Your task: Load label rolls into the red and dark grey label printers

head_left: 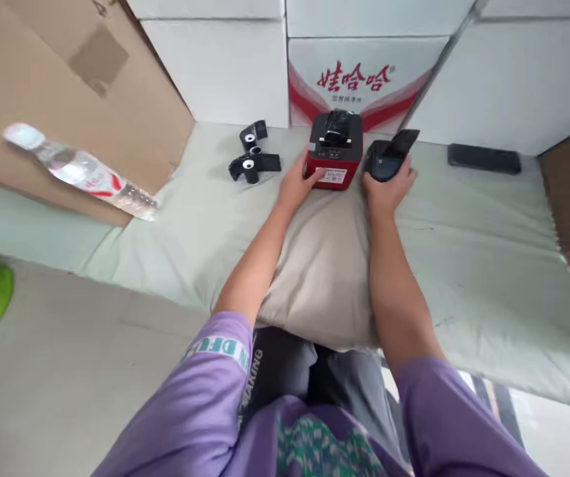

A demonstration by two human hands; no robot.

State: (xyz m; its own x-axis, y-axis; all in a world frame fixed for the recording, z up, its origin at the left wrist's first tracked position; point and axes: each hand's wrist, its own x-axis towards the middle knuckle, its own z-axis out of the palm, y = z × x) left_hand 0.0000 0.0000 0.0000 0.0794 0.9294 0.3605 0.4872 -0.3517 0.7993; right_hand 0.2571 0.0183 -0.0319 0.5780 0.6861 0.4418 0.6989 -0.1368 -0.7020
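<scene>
A small box (pixel 335 167), red below with a black top and a white label on the front, stands against the white cartons. Something black and glossy lies on its top. My left hand (pixel 300 180) grips its left side, with the thumb by the label. To the right, my right hand (pixel 388 189) is closed around a dark rounded device (pixel 382 162) from which a black flap (pixel 404 142) sticks up at an angle. Left of the red box lie black rolls (pixel 251 162) with white ends and loose black strips.
A clear plastic bottle (pixel 91 175) leans beside a brown cardboard box (pixel 116 99) on the left. A flat black object (pixel 484 159) lies at the back right. White cartons (pixel 369 79) line the back of the surface, which is covered with pale green cloth (pixel 473 265).
</scene>
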